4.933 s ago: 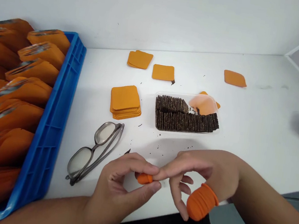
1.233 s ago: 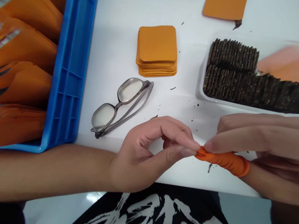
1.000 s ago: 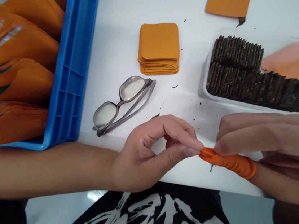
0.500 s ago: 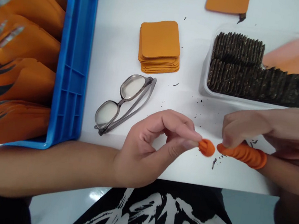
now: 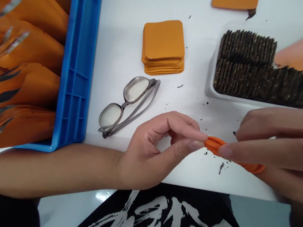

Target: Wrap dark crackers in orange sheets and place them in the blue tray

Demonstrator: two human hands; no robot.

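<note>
My left hand [image 5: 153, 147] is closed in a pinch, thumb and forefinger holding a small rolled orange finger cot [image 5: 212, 143] just above the white table's near edge. My right hand [image 5: 280, 144] comes in from the right. Its forefinger tip presses into the rolled cot, and the thumb under it wears another orange finger cot [image 5: 255, 168]. The right hand's other fingers lie close together over the forefinger.
Folded grey glasses [image 5: 127, 105] lie left of my hands. Behind them are a stack of orange squares [image 5: 164, 45] and a clear tray [image 5: 210, 80] of dark wafers [image 5: 245, 66]. A blue crate [image 5: 77, 64] of orange pouches [image 5: 23, 50] fills the left. Dark crumbs dot the table [image 5: 122, 32].
Half a second ago the rolled cot and my right hand were apart. Now my right forefinger tip has met the rolled cot in my left pinch. The view has tilted down since the earliest frame.
</note>
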